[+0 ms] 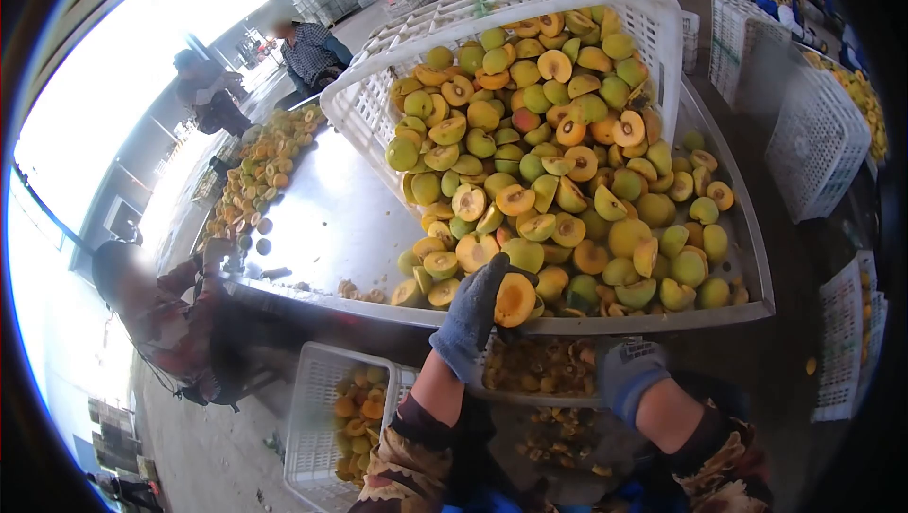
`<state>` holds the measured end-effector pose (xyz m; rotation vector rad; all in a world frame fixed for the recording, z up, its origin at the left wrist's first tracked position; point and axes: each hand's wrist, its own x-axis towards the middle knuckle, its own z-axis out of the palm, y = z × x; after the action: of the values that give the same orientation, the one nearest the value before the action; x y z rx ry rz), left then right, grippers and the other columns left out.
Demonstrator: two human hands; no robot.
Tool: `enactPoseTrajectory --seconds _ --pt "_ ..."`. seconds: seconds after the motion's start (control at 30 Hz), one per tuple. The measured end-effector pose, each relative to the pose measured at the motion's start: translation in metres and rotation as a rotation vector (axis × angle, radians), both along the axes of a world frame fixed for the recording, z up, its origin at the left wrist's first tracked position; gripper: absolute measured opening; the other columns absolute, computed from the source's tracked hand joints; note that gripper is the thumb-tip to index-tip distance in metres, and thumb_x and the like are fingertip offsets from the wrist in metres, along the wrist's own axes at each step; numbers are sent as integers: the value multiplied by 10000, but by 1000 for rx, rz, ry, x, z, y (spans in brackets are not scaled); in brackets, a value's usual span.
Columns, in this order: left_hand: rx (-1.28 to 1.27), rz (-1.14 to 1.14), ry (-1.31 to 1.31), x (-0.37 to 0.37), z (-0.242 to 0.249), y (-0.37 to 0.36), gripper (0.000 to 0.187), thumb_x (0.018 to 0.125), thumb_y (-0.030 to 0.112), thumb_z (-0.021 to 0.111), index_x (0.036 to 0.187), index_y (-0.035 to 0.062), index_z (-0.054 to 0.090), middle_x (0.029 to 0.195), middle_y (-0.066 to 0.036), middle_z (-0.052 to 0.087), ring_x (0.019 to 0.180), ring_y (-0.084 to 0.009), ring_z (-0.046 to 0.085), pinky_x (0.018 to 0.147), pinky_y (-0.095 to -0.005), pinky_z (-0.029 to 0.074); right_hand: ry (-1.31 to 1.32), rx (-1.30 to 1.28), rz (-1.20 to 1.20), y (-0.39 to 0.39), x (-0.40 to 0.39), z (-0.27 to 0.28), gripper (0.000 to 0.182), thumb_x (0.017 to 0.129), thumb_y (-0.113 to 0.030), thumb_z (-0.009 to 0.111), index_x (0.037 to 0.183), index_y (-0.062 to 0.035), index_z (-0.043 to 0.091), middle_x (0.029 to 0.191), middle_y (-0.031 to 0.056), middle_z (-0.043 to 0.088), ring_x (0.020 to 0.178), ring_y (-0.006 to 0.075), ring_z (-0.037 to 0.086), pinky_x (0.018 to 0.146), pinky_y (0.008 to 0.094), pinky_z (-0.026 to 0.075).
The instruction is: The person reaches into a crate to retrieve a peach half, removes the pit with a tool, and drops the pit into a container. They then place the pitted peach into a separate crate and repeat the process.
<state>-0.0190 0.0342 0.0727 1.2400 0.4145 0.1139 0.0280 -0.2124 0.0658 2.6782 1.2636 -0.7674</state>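
Note:
My left hand (473, 314), in a grey-blue glove, grips a peach half (515, 300) with its orange cut face and hollow showing, at the front edge of the metal table (605, 326). In a similar glove, my right hand (632, 373) hangs lower, at the right end of a tray (492, 383) of brownish fruit scraps; its fingers are mostly hidden. Beyond my hands, a big heap of halved yellow-green peaches (544, 173) spills from a tipped white plastic crate (378, 54). Some halves show dark pits.
Below on the left stands a white crate (312, 418) of peach halves. Another fruit pile (260, 177) lies on the table's left end. A person (180, 314) sits at the left, with other people farther back. White crates (818, 149) stand at the right.

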Motion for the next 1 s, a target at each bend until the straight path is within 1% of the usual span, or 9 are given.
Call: enactPoseTrajectory --seconds 0.13,0.37,0.4,0.5,0.63,0.73,0.83,0.97,1.0 --pt "-23 -42 -22 -2 7 -8 403 1020 338 538 1119 -35 656 1036 -86 692 894 -141 657 825 -276 528 -29 -76 105 2 -4 -26 205 845 -195 608 966 -117 755 947 99 721 881 300 707 602 502 535" --pt "490 151 81 -57 39 15 315 963 275 637 1142 16 652 954 -54 663 848 -100 611 688 -271 531 59 75 152 -10 11 -13 311 928 -197 521 1163 -93 696 1164 117 689 1054 326 670 805 496 543" --pt "773 182 164 -73 47 21 309 958 275 636 1135 23 653 917 -68 669 837 -99 606 716 -269 520 75 57 225 -12 9 9 315 932 -206 515 1167 -93 693 1171 128 685 1058 331 667 823 488 540" --pt "1207 278 635 -128 54 50 458 877 437 635 1132 58 671 1083 -235 676 1061 -373 644 922 -439 493 -9 -64 364 -13 9 17 323 940 -227 508 1169 -94 691 1184 150 678 1058 342 665 868 468 529" --pt "1484 -10 1146 -208 13 92 563 843 476 644 1234 73 621 1178 -225 652 1112 -371 623 976 -442 478 -17 -40 148 -10 10 -19 329 938 -243 521 1184 -97 685 1209 150 671 1064 333 666 871 473 527" --pt "1680 2 991 -211 4 87 633 818 482 678 1290 71 586 1237 -218 625 1130 -364 616 993 -440 473 200 103 29 -15 3 40 331 936 -240 533 1200 -103 675 1236 135 666 1087 314 663 856 489 529" --pt "1385 158 696 -151 31 60 605 834 441 692 1290 58 582 1251 -217 614 1120 -352 621 983 -432 479 50 6 -57 -5 3 -6 356 928 -286 529 1180 -80 675 1205 168 671 1095 339 655 886 487 516" --pt "1322 48 386 -47 51 20 513 882 400 661 1250 48 593 1140 -223 644 982 -367 661 853 -448 518 354 201 87 -10 3 21 481 905 -436 551 1124 -28 681 1087 224 687 1075 380 640 930 441 488" --pt "1331 41 289 -22 55 1 481 895 311 681 1273 25 600 1094 -195 689 918 -289 698 851 -384 541 413 225 50 -10 1 33 468 888 -445 587 1092 -37 694 1066 222 693 1048 378 651 916 439 491"
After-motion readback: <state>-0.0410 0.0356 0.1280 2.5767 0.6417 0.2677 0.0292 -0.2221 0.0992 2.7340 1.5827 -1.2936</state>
